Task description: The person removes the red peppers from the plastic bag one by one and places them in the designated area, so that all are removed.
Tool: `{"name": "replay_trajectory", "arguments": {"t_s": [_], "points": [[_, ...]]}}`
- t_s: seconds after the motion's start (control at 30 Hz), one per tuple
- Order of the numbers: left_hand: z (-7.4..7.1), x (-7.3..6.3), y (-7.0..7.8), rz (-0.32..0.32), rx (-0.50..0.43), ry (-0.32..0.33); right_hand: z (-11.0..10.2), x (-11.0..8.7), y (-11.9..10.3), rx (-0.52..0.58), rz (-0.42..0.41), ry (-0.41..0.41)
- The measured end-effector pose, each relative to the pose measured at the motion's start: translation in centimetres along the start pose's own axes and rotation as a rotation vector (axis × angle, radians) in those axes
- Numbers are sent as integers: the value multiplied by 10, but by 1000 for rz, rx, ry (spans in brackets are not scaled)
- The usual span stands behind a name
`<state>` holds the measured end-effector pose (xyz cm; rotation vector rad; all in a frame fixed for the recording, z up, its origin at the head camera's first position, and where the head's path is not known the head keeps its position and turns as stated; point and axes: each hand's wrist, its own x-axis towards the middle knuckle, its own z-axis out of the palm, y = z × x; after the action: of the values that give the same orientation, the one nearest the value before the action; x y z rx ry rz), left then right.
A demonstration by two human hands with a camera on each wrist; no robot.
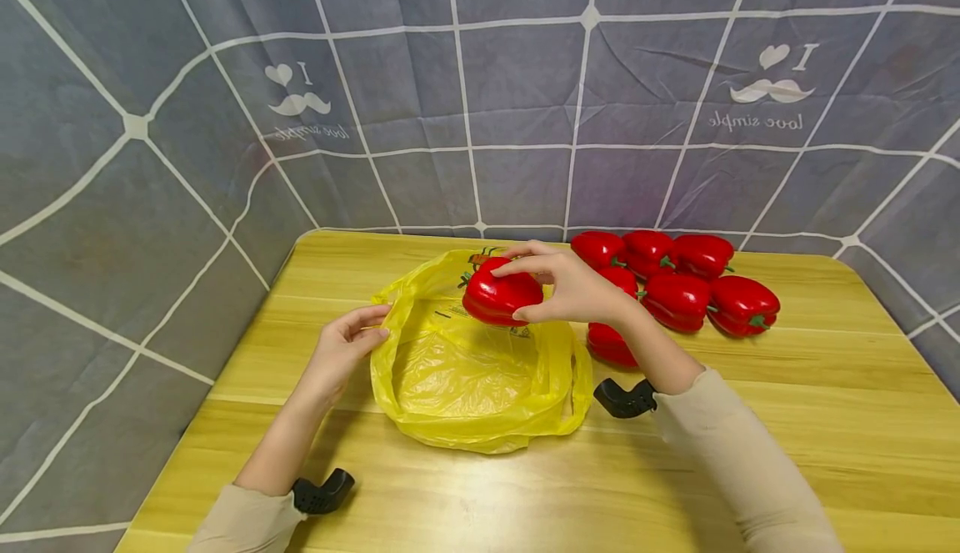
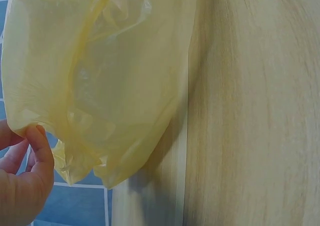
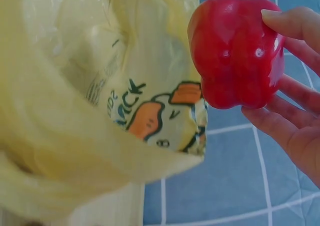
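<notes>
A yellow plastic bag (image 1: 465, 369) lies spread with its mouth open on the table, a printed cartoon on its far inner side. My left hand (image 1: 347, 349) pinches the bag's left rim between thumb and fingers; the left wrist view shows the thin film (image 2: 100, 85) hanging from that pinch. Over the bag's mouth, my right hand (image 1: 566, 286) grips a glossy red bell pepper (image 1: 501, 294), its green stem pointing left. In the right wrist view the pepper (image 3: 235, 53) sits between thumb and fingers, beside the bag's printed edge.
Several more red bell peppers (image 1: 677, 301) lie grouped on the wooden table (image 1: 825, 419), right of the bag and behind the right forearm. Grey checked cloth (image 1: 525, 103) hangs along the back and left side. Black wrist mounts (image 1: 624, 399) stick out from both sleeves.
</notes>
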<state>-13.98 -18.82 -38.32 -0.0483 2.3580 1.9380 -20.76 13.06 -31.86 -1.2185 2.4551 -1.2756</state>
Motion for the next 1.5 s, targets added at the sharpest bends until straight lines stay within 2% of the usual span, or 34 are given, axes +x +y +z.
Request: {"name": "replay_trajectory", "arguments": {"t_s": [0.27, 0.6, 0.87, 1.23, 1.5], "points": [[-2, 0, 1, -14, 6, 2, -14, -21, 3, -27, 35, 14], [-3, -1, 2, -10, 0, 2, -35, -52, 8, -129, 20, 65], [-3, -1, 1, -2, 6, -2, -52, -81, 11, -209, 56, 93], [-4, -1, 3, -3, 13, -13, -69, -117, 16, -271, 102, 120], [-4, 0, 1, 1, 16, -9, -76, -138, 22, -318, 88, 162]]}}
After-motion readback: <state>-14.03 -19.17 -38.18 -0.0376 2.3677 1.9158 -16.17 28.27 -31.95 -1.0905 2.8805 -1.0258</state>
